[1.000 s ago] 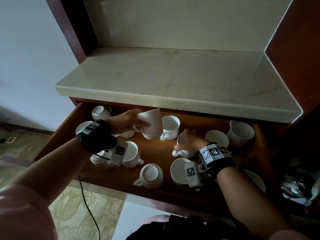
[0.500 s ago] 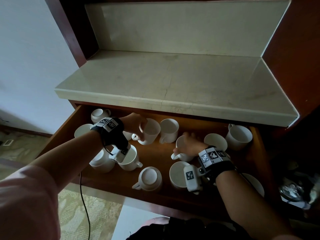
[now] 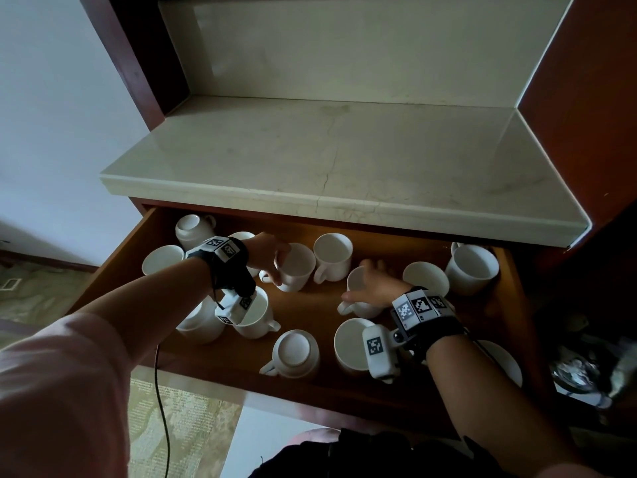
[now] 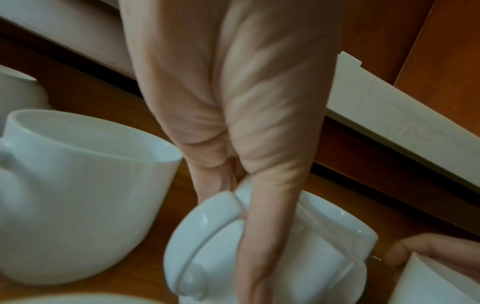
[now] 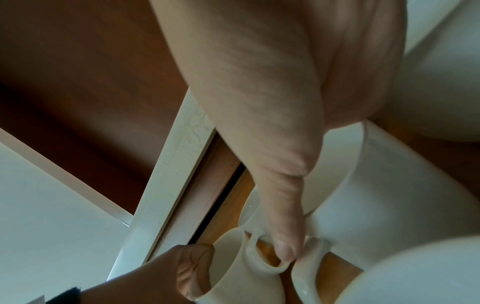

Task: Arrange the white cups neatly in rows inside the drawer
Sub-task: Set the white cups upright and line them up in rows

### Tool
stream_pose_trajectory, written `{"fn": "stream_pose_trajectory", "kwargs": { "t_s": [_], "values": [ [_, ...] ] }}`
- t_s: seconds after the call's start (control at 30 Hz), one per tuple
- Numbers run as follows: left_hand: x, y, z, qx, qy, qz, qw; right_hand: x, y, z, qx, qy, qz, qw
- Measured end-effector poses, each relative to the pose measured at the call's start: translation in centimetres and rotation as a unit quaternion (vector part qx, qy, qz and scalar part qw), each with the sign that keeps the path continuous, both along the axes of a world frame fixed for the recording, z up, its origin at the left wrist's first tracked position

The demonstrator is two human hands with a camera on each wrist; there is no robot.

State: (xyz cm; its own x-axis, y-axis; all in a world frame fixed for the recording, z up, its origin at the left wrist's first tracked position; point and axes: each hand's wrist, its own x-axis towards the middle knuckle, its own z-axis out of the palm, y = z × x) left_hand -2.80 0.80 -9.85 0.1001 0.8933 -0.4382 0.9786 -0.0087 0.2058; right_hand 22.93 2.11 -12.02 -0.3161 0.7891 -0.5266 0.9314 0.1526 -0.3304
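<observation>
White cups (image 3: pixel 425 277) sit scattered across the wooden drawer (image 3: pixel 310 310), which is pulled out under the stone tabletop (image 3: pixel 327 160). None stands outside it.

Sorting looks to be in its early part: only the back shows the start of a row. The left hand (image 3: pixel 269 250) grips one cup (image 3: pixel 298 267) by rim and handle side, setting it just beside a neighbour (image 3: pixel 332 257) at the back. The right hand (image 3: pixel 375 284) is clamped over the rim of a middle cup (image 3: pixel 356 288), thumb down by its handle. The hands are apart, each closed on its own cup.

Next, I'd judge, the left cup needs settling flat and square to its neighbour, handle turned the same way. The right one must then be lifted clear of the cups around it and brought up into line.

I count thirteen cups, one of them half hidden behind the left wrist. Eleven sit mouth up or tilted. Two are upside down: one at the back left (image 3: pixel 193 229), one at the front (image 3: pixel 294 353). Those would need flipping.
</observation>
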Motion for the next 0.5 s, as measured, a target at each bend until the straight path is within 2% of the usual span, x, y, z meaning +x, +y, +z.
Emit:
{"fn": "stream_pose_trajectory", "kwargs": {
  "t_s": [0.3,0.5],
  "values": [
    [-0.29,0.00,-0.64,0.011,-0.003,-0.020,1.000,0.03,0.25,-0.27,0.000,-0.002,0.007,1.000],
    [0.23,-0.23,-0.13,-0.020,0.035,-0.049,0.998,-0.05,0.34,-0.23,0.002,-0.003,0.009,1.000]
  ]
}}
